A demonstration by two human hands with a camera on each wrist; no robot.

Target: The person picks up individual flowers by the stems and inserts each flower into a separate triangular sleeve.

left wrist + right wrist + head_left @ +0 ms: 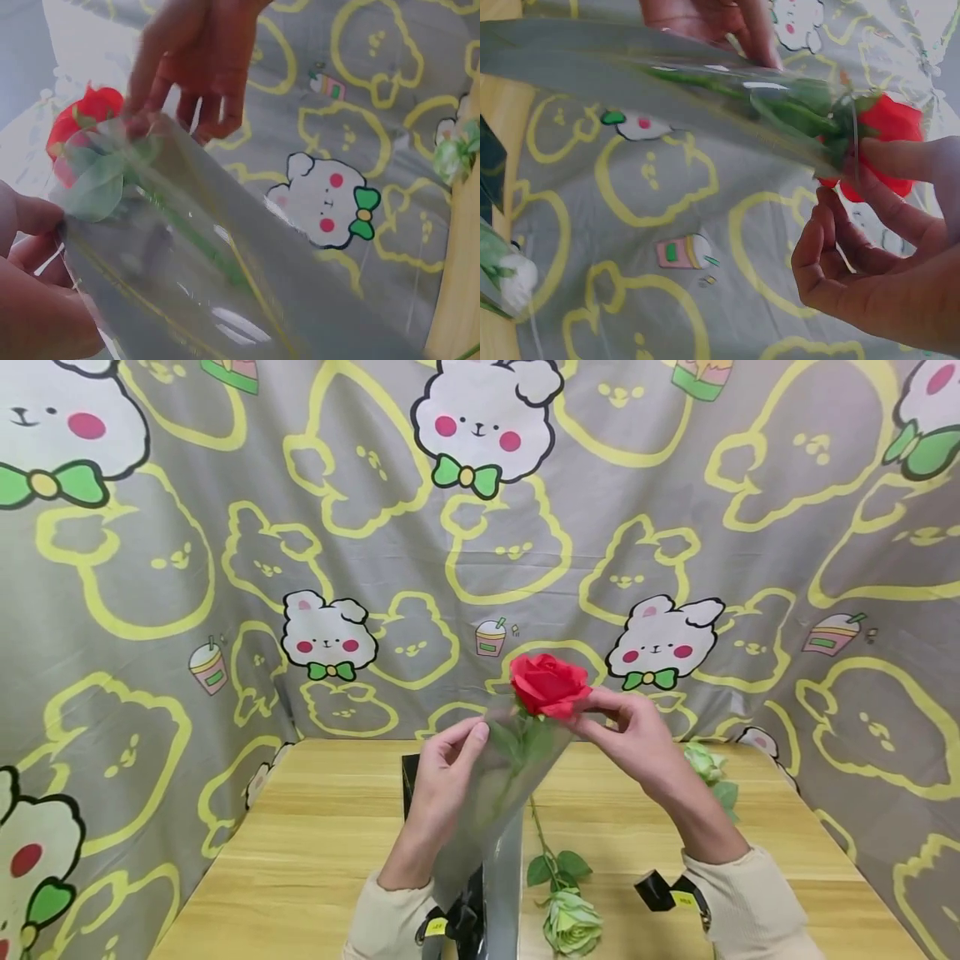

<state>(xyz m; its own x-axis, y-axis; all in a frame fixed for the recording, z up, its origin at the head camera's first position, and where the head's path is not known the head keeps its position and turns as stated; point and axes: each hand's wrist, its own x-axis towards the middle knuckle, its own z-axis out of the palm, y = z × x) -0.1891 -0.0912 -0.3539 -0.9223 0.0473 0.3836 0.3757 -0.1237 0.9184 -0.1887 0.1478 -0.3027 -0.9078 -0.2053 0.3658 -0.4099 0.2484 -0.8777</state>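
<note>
A red artificial rose [550,685] stands in a clear plastic flower sleeve [187,255], its head sticking out of the wide mouth. The green stem and leaves [795,105] show through the film. My left hand [442,777] pinches one side edge of the sleeve between thumb and fingers. On the opposite side, my right hand [637,739] pinches the rim just under the bloom, its thumb and forefinger close against the petals in the right wrist view. The sleeve slants down toward me above the table, with its lower end between my forearms.
A pale green rose [572,922] lies on the wooden table [315,843] near the front, its stem pointing away. Another pale green rose [705,762] is at the back right. Dark packaging [408,772] sits partly behind my left hand. A patterned curtain [510,568] encloses the table.
</note>
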